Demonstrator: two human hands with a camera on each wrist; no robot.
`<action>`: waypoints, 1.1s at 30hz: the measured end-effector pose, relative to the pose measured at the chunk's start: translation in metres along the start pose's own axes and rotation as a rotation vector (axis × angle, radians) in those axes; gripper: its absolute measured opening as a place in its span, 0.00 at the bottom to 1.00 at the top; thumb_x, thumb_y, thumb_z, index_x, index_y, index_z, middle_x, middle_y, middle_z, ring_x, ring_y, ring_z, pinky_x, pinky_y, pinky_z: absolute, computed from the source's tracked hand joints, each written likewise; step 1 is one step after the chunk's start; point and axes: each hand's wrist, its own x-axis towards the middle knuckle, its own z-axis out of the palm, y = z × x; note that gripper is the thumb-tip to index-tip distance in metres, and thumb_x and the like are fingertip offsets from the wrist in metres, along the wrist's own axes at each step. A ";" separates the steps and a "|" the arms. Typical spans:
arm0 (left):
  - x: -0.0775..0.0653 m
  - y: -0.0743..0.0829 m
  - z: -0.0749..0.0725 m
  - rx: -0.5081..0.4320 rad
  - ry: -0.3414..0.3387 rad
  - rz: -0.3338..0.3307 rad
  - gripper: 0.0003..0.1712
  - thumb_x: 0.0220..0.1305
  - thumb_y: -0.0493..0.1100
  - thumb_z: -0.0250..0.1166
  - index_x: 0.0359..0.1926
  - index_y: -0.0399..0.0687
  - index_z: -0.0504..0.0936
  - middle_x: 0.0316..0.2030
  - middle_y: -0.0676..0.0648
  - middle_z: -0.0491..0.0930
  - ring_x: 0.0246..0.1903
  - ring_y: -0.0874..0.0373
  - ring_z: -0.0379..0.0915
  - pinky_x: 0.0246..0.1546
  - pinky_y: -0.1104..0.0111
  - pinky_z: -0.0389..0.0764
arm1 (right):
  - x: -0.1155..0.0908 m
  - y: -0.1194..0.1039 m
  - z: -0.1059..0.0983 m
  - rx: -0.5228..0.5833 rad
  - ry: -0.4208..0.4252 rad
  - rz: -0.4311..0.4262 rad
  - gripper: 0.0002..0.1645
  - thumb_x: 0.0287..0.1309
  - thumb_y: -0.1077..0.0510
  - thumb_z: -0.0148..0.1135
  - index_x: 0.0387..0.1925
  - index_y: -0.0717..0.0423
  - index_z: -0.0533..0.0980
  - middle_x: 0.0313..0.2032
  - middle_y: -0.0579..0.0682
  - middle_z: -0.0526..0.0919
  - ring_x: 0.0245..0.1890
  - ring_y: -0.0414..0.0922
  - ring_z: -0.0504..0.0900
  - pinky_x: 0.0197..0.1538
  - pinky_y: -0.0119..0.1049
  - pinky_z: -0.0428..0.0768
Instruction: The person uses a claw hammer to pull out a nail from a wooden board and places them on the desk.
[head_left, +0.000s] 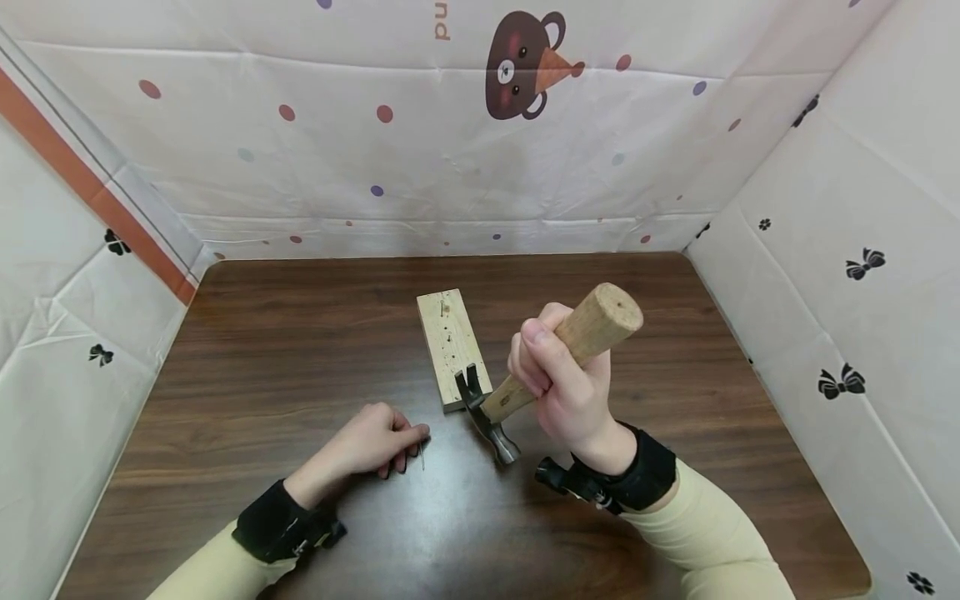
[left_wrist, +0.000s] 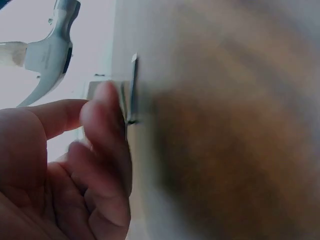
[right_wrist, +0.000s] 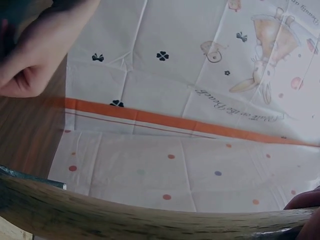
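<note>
My right hand [head_left: 564, 385] grips a claw hammer [head_left: 600, 321] by its wooden handle, the butt end up. Its metal head hangs low over the near end of a pale wooden block [head_left: 450, 333], overlapping the block's corner in the head view. Left of the hammer, my left hand [head_left: 378, 442] is low at the table [head_left: 300, 333], its fingers bent and the thumb close to the index finger. Right at its fingertips is a thin nail [head_left: 422, 454]; in the left wrist view this nail [left_wrist: 133, 90] shows beside the fingers. I cannot tell whether they pinch it.
Several dark nails or holes [head_left: 448, 338] dot the block's upper face. White patterned sheeting [head_left: 450, 158] walls in the table at the back and both sides. Black straps with small cameras [head_left: 273, 525] sit on both wrists.
</note>
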 end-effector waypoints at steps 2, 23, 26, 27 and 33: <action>0.001 0.003 -0.007 0.007 0.022 0.012 0.27 0.79 0.56 0.63 0.21 0.50 0.84 0.15 0.53 0.81 0.10 0.60 0.74 0.15 0.63 0.80 | 0.004 0.000 0.001 -0.014 -0.003 0.019 0.17 0.71 0.69 0.49 0.24 0.60 0.63 0.11 0.46 0.55 0.09 0.40 0.53 0.14 0.33 0.57; 0.089 0.039 -0.093 0.117 0.446 0.207 0.23 0.81 0.50 0.57 0.67 0.41 0.80 0.60 0.39 0.82 0.58 0.44 0.79 0.59 0.50 0.78 | 0.054 0.028 -0.005 -0.182 0.150 0.304 0.17 0.70 0.57 0.61 0.24 0.50 0.69 0.13 0.42 0.58 0.12 0.39 0.56 0.19 0.34 0.59; 0.110 0.037 -0.095 0.175 0.419 0.235 0.29 0.84 0.48 0.53 0.75 0.36 0.71 0.72 0.35 0.72 0.71 0.41 0.69 0.71 0.47 0.70 | 0.067 0.039 -0.006 -0.188 0.143 0.387 0.19 0.72 0.58 0.61 0.23 0.50 0.68 0.13 0.42 0.58 0.12 0.37 0.56 0.19 0.33 0.59; 0.117 0.036 -0.096 0.192 0.406 0.241 0.29 0.85 0.48 0.51 0.77 0.35 0.69 0.74 0.34 0.69 0.75 0.40 0.64 0.74 0.47 0.66 | 0.072 0.043 -0.007 -0.183 0.141 0.419 0.20 0.73 0.58 0.61 0.23 0.50 0.68 0.14 0.42 0.58 0.12 0.37 0.56 0.19 0.32 0.58; 0.150 0.030 -0.097 0.218 0.294 0.258 0.30 0.89 0.46 0.44 0.81 0.34 0.62 0.79 0.33 0.62 0.79 0.40 0.55 0.78 0.48 0.58 | 0.099 0.068 -0.010 -0.158 0.162 0.616 0.23 0.78 0.57 0.60 0.23 0.50 0.65 0.16 0.42 0.57 0.13 0.36 0.57 0.21 0.30 0.58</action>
